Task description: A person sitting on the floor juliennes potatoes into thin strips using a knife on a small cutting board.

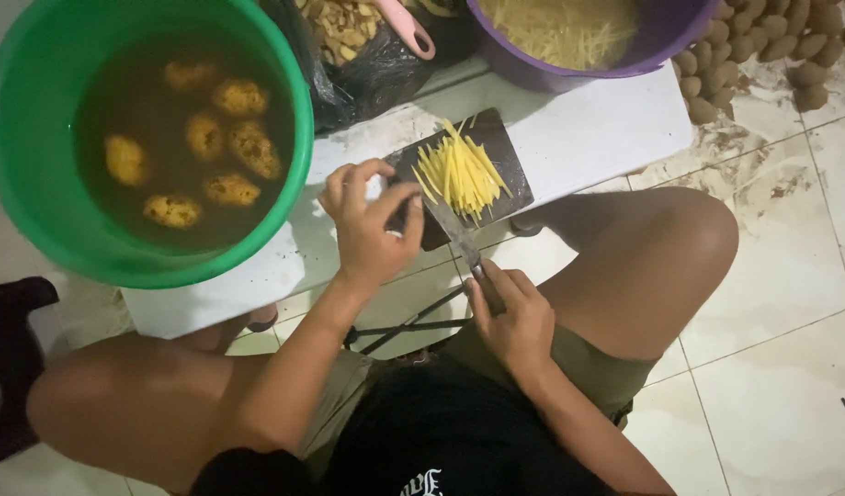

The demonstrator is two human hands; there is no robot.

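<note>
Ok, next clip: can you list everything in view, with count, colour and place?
bucket: one, green, top left, full of murky water
potatoes: about seven, yellow-brown, peeled, in the bucket's water
board: one, dark, on the table
strips: a pile, yellow, on the board
knife: one, grey blade, edge by the strips
table: one, white, low
bag: one, black, holds peelings, top centre
basin: one, purple, holds yellow strips, top
unpeeled potatoes: a heap, brown, on the floor top right
left hand: fingers at the board's near edge
right hand: grips the knife handle
</note>
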